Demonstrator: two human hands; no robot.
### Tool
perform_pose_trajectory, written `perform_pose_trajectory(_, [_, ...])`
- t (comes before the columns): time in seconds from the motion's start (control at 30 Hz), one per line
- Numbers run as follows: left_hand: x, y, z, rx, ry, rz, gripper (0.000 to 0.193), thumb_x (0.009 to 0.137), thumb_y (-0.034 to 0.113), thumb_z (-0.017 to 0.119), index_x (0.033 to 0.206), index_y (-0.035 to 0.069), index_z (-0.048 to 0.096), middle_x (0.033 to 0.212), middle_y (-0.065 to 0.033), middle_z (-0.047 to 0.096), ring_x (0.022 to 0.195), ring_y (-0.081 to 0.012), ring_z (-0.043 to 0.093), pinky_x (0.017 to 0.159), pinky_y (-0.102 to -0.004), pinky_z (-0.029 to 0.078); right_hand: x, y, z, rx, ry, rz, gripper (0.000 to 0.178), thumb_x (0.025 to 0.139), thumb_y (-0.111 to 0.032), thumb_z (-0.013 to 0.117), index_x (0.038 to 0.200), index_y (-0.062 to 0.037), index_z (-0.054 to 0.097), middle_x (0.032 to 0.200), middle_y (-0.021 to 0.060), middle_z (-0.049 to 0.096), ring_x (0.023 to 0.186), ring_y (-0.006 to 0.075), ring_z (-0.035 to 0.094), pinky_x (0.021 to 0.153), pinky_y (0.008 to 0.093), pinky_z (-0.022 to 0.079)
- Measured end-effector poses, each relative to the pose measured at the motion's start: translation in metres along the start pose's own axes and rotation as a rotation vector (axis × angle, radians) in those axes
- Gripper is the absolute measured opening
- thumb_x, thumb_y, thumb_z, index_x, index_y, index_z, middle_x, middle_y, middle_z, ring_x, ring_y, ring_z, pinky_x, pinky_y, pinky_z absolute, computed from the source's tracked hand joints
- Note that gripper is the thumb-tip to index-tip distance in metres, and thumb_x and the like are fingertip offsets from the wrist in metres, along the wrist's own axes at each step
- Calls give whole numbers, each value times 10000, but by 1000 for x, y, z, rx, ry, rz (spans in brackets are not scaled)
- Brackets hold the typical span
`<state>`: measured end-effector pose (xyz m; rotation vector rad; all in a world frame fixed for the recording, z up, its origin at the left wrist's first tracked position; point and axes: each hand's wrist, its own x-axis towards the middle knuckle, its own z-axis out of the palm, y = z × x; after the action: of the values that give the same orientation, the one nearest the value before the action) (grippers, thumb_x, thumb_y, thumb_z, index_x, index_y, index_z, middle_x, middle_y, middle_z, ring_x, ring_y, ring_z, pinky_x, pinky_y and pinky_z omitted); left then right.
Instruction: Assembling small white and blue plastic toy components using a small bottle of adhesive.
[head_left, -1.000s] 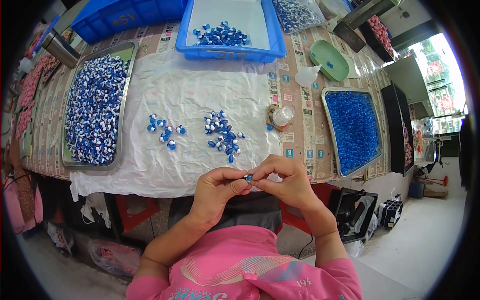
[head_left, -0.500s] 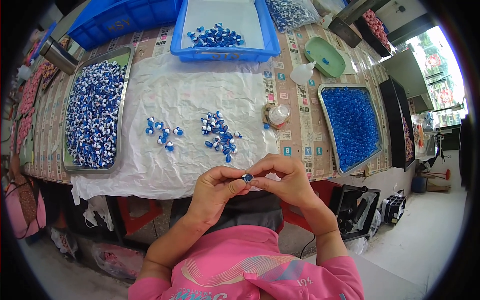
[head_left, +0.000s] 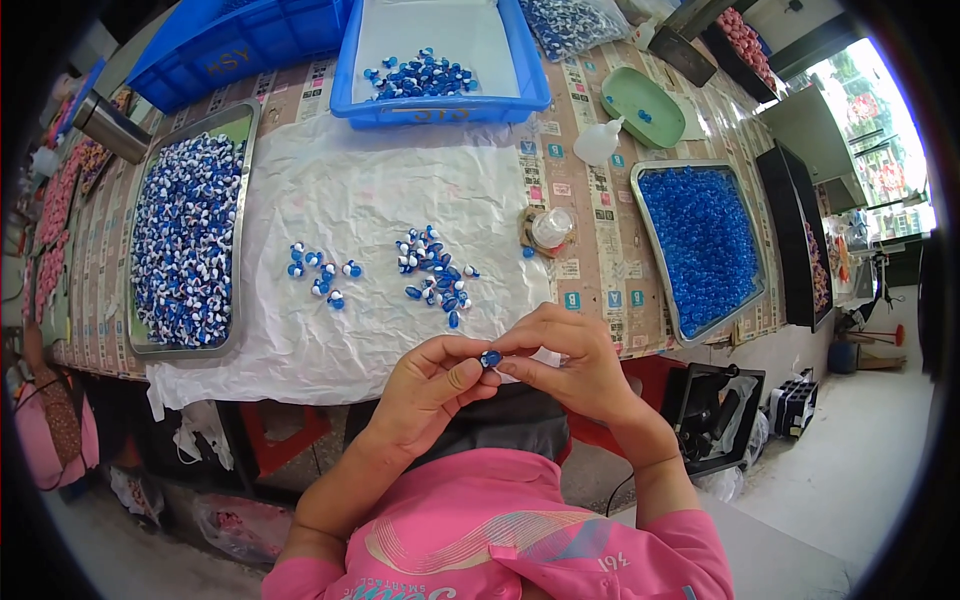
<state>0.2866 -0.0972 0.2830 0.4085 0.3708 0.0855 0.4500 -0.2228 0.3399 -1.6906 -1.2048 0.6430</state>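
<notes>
Just past the table's front edge, a small glossy blue bead-like piece (head_left: 490,359) with a little white on it sits between my two hands. My left hand (head_left: 428,388) pinches it between thumb and forefinger from the left. From the right, my right hand (head_left: 572,362) has thumb and fingertips closed at its other side; the exact contact is partly hidden. Beyond my hands, a loose cluster of blue-and-white pieces (head_left: 437,276) lies on crumpled white paper (head_left: 365,200), with a smaller group of similar pieces (head_left: 324,272) to its left.
At left stands a metal tray (head_left: 243,215) heaped with blue-and-white pieces; at right, another tray (head_left: 640,215) holds clear blue beads. A blue bin (head_left: 440,112) is at the back. A small clear jar (head_left: 551,228), a white squeeze bottle (head_left: 597,143) and a green dish (head_left: 665,125) stand between.
My fingers have turned the piece slightly, so more of its blue side shows. My hands stay in nearly the same place; the whole view has shifted a little.
</notes>
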Motion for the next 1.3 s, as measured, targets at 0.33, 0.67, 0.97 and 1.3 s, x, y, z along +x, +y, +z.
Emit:
perform_pose_trajectory(0.33, [0, -4, 0, 59, 2, 24, 224, 923, 56, 633, 1139, -5, 626, 1031, -109, 677, 917, -167, 678, 826, -288, 585, -3, 3, -3, 15, -29, -37, 185, 753, -32, 763, 937, -37, 738, 843, 83, 695, 782, 208, 664, 687, 306, 515])
perform_pose_trajectory(0.67, [1, -3, 1, 298, -19, 157, 189, 867, -17, 677, 1056, -25, 671, 997, -128, 683, 880, -180, 676, 782, -281, 570, -11, 9, -2, 84, -56, -49, 190, 752, -12, 775, 935, -26, 727, 867, 85, 695, 807, 210, 666, 688, 306, 518])
perform_pose_trajectory(0.97, [0, 31, -5, 960, 402, 499, 173, 852, -59, 652, 1023, -36, 668, 991, -67, 647, 866, -102, 617, 772, -220, 492, -21, 17, -54, -336, 294, -78, 217, 757, 7, 742, 970, -18, 714, 905, 121, 690, 839, 244, 665, 732, 324, 519])
perform_pose_trajectory(1.3, [-2, 63, -20, 1680, 685, 911, 194, 871, -19, 594, 1047, -34, 673, 1071, -151, 650, 963, -261, 634, 856, -336, 495, -40, 72, -174, -870, 578, 230, 164, 769, -3, 675, 922, -40, 719, 946, 94, 697, 928, 283, 614, 842, 371, 483])
